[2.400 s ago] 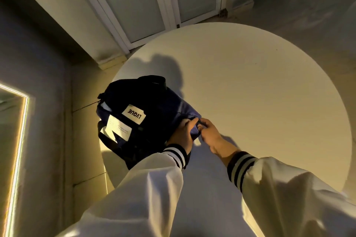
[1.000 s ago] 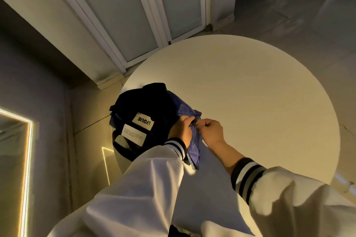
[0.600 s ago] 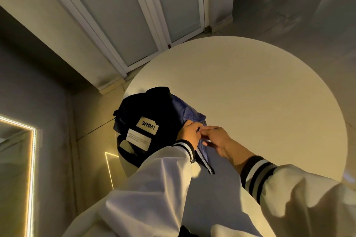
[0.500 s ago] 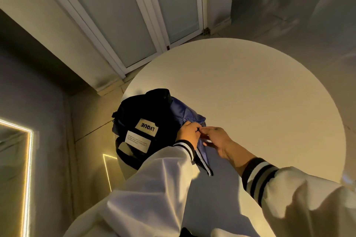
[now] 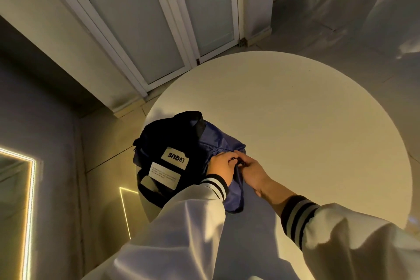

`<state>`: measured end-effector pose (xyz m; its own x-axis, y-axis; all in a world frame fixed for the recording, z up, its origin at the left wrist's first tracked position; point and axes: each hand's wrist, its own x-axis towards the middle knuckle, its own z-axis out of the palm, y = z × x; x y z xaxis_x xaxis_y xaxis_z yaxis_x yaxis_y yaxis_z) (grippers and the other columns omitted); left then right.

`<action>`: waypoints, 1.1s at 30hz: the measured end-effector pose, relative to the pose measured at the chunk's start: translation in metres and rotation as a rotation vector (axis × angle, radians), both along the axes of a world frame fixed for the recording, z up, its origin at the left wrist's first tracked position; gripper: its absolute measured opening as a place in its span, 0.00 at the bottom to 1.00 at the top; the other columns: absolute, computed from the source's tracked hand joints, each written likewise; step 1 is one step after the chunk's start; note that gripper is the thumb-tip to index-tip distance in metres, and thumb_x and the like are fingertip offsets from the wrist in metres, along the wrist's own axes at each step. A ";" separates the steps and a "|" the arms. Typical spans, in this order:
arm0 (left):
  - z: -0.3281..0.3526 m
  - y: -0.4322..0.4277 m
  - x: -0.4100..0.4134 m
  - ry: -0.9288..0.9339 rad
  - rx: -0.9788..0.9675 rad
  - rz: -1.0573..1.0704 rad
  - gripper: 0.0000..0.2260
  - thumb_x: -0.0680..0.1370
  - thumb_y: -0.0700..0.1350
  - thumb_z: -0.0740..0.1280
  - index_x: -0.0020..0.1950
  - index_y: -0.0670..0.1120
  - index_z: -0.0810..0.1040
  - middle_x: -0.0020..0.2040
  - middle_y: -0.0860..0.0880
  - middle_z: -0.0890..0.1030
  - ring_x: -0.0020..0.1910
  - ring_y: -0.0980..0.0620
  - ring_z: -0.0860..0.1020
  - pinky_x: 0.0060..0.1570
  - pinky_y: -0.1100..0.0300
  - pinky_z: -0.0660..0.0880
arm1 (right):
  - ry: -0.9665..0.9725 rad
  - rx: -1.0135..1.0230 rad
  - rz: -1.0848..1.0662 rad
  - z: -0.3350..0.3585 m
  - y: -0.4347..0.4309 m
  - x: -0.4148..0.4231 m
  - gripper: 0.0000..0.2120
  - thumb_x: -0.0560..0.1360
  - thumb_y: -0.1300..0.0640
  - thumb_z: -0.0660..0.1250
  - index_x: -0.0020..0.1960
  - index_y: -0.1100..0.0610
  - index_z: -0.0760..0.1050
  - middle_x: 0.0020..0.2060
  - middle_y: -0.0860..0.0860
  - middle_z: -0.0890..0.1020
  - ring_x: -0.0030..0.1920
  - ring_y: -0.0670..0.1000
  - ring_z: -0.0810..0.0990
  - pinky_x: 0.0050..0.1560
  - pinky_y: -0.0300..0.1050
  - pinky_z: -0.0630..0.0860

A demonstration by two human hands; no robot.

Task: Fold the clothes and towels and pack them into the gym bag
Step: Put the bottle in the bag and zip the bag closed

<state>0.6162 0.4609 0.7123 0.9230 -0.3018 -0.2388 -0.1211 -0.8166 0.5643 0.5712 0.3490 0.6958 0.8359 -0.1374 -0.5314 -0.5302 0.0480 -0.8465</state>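
A dark navy gym bag (image 5: 172,143) with white labels lies at the left edge of a round white table (image 5: 306,120). Its lighter blue part faces right, and a flap of that blue fabric (image 5: 235,198) hangs toward me. My left hand (image 5: 221,166) presses on the blue fabric at the bag's right end. My right hand (image 5: 252,170) meets it there, with its fingers pinched on a small dark piece, probably the zipper pull, between the two hands. No loose clothes or towels show.
White-framed glass doors (image 5: 181,18) stand behind the table. A lit mirror edge (image 5: 29,200) glows at the left wall. The bag overhangs the table's left rim above the tiled floor (image 5: 106,148).
The view has tilted up and the bag sits lower in frame. Both hands stay together at the bag's right end; the blue flap now hangs further toward me than 2.4 s ago.
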 end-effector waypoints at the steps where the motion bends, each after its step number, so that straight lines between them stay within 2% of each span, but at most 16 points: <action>1: 0.001 0.001 0.000 -0.012 -0.002 -0.010 0.12 0.82 0.45 0.63 0.63 0.48 0.82 0.60 0.48 0.83 0.58 0.47 0.80 0.62 0.58 0.73 | 0.002 -0.017 -0.003 -0.001 -0.001 0.001 0.26 0.80 0.72 0.55 0.75 0.55 0.68 0.67 0.54 0.75 0.63 0.52 0.75 0.70 0.45 0.69; 5: 0.001 0.007 -0.004 -0.074 0.003 -0.039 0.12 0.83 0.44 0.63 0.64 0.45 0.81 0.61 0.45 0.82 0.59 0.45 0.79 0.61 0.58 0.72 | 0.022 -0.029 -0.041 -0.007 -0.006 0.009 0.24 0.83 0.66 0.57 0.77 0.53 0.65 0.71 0.55 0.74 0.64 0.54 0.75 0.69 0.46 0.70; 9: -0.003 0.013 -0.013 -0.152 -0.041 -0.035 0.11 0.81 0.43 0.65 0.60 0.49 0.84 0.57 0.47 0.84 0.55 0.47 0.81 0.58 0.59 0.74 | -0.003 -0.001 -0.061 -0.003 0.002 0.005 0.22 0.84 0.61 0.58 0.77 0.54 0.65 0.70 0.55 0.74 0.67 0.55 0.74 0.67 0.45 0.70; 14: -0.002 0.021 -0.015 -0.159 -0.067 -0.021 0.09 0.81 0.42 0.67 0.58 0.46 0.85 0.55 0.44 0.84 0.52 0.46 0.82 0.54 0.62 0.73 | -0.073 -0.051 -0.056 -0.007 0.014 -0.013 0.16 0.83 0.63 0.59 0.68 0.54 0.76 0.64 0.54 0.80 0.61 0.51 0.79 0.68 0.48 0.73; 17: 0.001 0.027 -0.021 -0.168 -0.079 -0.023 0.08 0.80 0.41 0.67 0.56 0.47 0.86 0.53 0.45 0.85 0.49 0.47 0.82 0.51 0.66 0.72 | -0.075 -0.094 -0.008 -0.005 0.017 -0.013 0.19 0.82 0.65 0.59 0.72 0.56 0.72 0.64 0.50 0.78 0.61 0.49 0.77 0.65 0.41 0.71; 20: 0.004 0.031 -0.027 -0.175 -0.088 -0.017 0.09 0.79 0.39 0.68 0.56 0.47 0.86 0.52 0.45 0.85 0.49 0.45 0.83 0.52 0.59 0.77 | -0.072 -0.093 0.012 -0.004 0.019 -0.006 0.21 0.83 0.64 0.60 0.75 0.56 0.68 0.66 0.52 0.77 0.65 0.52 0.76 0.69 0.47 0.71; 23: 0.004 0.040 -0.037 -0.221 -0.066 -0.013 0.10 0.79 0.40 0.69 0.59 0.47 0.84 0.54 0.46 0.84 0.50 0.47 0.82 0.51 0.62 0.75 | -0.110 -0.131 0.049 -0.004 0.018 -0.004 0.23 0.82 0.63 0.60 0.76 0.54 0.67 0.66 0.52 0.78 0.65 0.53 0.77 0.69 0.47 0.71; 24: 0.003 0.043 -0.041 -0.234 -0.077 -0.013 0.11 0.79 0.40 0.69 0.60 0.47 0.84 0.54 0.46 0.84 0.50 0.47 0.82 0.51 0.62 0.76 | -0.143 -0.162 0.061 -0.001 0.019 -0.007 0.24 0.82 0.63 0.60 0.77 0.52 0.66 0.66 0.50 0.78 0.64 0.52 0.78 0.68 0.45 0.72; 27: 0.006 0.046 -0.047 -0.237 -0.110 -0.005 0.10 0.79 0.39 0.68 0.58 0.49 0.84 0.52 0.48 0.84 0.48 0.49 0.82 0.50 0.58 0.78 | -0.230 -0.247 0.134 0.004 0.024 -0.021 0.25 0.81 0.68 0.57 0.75 0.50 0.68 0.59 0.43 0.77 0.55 0.45 0.79 0.54 0.25 0.70; 29: 0.006 0.047 -0.049 -0.222 -0.131 0.017 0.09 0.79 0.38 0.68 0.55 0.47 0.85 0.50 0.46 0.84 0.47 0.48 0.82 0.49 0.57 0.78 | -0.230 -0.272 0.163 0.000 0.030 -0.028 0.23 0.81 0.69 0.56 0.70 0.52 0.74 0.57 0.48 0.79 0.58 0.50 0.79 0.52 0.22 0.67; 31: 0.006 0.048 -0.053 -0.197 -0.139 0.029 0.09 0.79 0.38 0.69 0.57 0.44 0.85 0.52 0.45 0.85 0.49 0.47 0.83 0.52 0.57 0.78 | -0.225 -0.288 0.163 -0.005 0.033 -0.033 0.20 0.83 0.67 0.55 0.69 0.53 0.75 0.62 0.53 0.78 0.64 0.53 0.76 0.59 0.26 0.65; 33: 0.004 0.051 -0.055 -0.144 -0.140 0.038 0.10 0.80 0.39 0.69 0.59 0.43 0.84 0.54 0.45 0.85 0.52 0.47 0.83 0.56 0.56 0.78 | -0.221 -0.318 0.177 -0.008 0.032 -0.032 0.20 0.83 0.65 0.54 0.71 0.53 0.73 0.67 0.55 0.75 0.67 0.54 0.73 0.66 0.35 0.64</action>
<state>0.5611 0.5122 0.7167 0.9559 -0.2873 -0.0615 -0.1795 -0.7368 0.6518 0.5387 0.3814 0.6880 0.9505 -0.1098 -0.2908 -0.3107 -0.3089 -0.8989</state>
